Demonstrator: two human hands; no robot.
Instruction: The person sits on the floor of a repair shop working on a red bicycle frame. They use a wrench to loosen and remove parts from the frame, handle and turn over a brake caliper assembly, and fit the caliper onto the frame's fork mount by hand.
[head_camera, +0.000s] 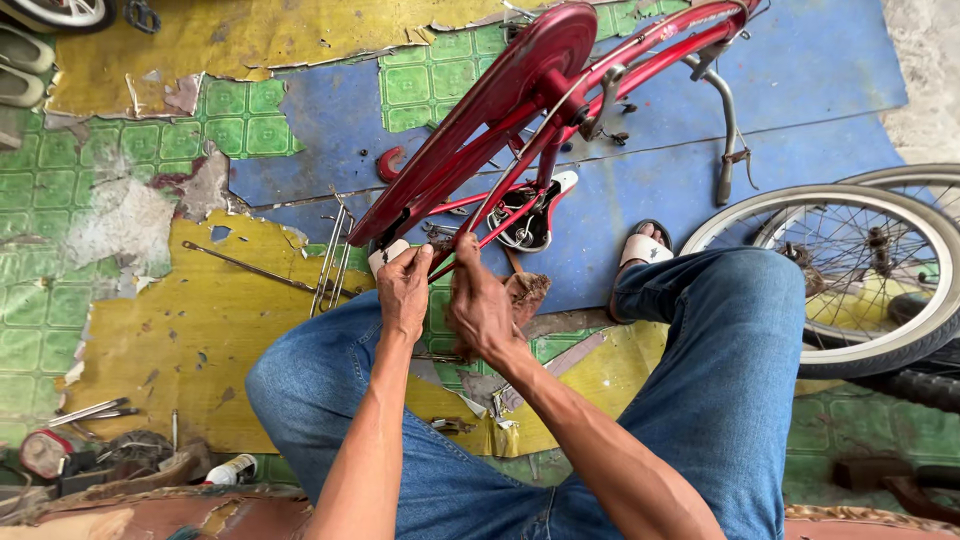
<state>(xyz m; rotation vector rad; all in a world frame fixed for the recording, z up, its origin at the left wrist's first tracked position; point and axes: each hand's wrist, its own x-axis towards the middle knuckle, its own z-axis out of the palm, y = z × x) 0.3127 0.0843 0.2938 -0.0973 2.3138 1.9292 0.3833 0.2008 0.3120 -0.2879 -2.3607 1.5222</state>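
Observation:
A red bicycle frame (600, 75) with its red chain guard (480, 120) lies upside down on the patched floor in front of my knees. My left hand (405, 290) pinches the near end of the frame's thin red stays. My right hand (480, 305) is closed on the same spot from the right; what its fingers grip is hidden. A white-and-black saddle (535, 220) hangs under the frame just beyond my hands.
A spoked bicycle wheel (850, 275) lies at the right by my right knee. A grey kickstand (728, 130) juts from the frame. Loose metal rods (255, 268) and a wire rack lie left of my hands. Tools and a small can (90, 450) sit at bottom left.

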